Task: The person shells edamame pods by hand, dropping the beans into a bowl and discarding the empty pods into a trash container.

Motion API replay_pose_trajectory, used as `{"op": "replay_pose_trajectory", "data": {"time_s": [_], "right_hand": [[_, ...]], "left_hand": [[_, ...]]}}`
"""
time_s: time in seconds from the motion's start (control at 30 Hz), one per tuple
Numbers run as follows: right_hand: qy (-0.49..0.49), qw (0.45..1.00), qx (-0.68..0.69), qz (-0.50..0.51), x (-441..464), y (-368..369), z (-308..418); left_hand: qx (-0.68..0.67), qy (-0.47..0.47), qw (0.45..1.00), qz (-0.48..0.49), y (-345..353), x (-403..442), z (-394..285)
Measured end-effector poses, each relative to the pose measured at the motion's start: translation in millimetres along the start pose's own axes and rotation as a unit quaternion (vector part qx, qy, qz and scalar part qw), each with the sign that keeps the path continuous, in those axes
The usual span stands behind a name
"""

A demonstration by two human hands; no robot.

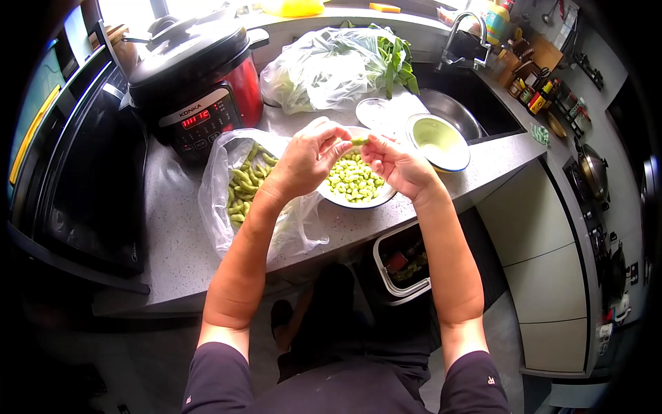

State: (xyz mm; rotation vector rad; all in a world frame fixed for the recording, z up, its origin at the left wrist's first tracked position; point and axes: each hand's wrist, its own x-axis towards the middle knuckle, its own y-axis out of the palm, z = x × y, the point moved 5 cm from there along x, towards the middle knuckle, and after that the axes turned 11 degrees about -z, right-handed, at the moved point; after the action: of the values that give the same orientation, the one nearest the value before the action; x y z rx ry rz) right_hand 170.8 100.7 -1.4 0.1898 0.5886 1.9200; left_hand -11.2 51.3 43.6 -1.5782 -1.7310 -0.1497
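Between my two hands, over a bowl, is a green edamame pod (pixel 359 141). My left hand (pixel 314 155) pinches its left end, and my right hand (pixel 396 162) grips the right end with closed fingers. Below them the white bowl (pixel 352 205) with a dark rim holds many shelled edamame beans (pixel 354 179). Left of the bowl lies a clear plastic bag (pixel 219 172), open at the top, with whole edamame pods (pixel 247 186) in it. My left forearm crosses over part of this bag.
A red and black pressure cooker (pixel 196 103) stands behind the bag. Leafy greens in a plastic bag (pixel 324 72) lie at the back. A pale green bowl (pixel 438 141) sits near the sink (pixel 507 114). Below the counter edge is an open bin (pixel 381 265) with scraps.
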Motion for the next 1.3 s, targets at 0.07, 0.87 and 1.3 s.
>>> {"op": "replay_pose_trajectory", "data": {"time_s": [0.07, 0.87, 1.3], "right_hand": [[0.014, 1.0, 0.012, 0.014, 4.1, -6.0, -4.1], [-0.016, 1.0, -0.001, 0.0, 13.3, 1.4, -9.6], [-0.034, 0.982, -0.185, -0.004, 12.7, 9.3, 0.5]], "left_hand": [[0.011, 0.01, 1.0, -0.002, -0.4, 0.4, -1.4], [0.068, 0.061, 0.995, -0.041, -2.3, 0.9, -3.8], [0.172, 0.102, 0.978, -0.059, -3.8, -1.3, 0.4]]}}
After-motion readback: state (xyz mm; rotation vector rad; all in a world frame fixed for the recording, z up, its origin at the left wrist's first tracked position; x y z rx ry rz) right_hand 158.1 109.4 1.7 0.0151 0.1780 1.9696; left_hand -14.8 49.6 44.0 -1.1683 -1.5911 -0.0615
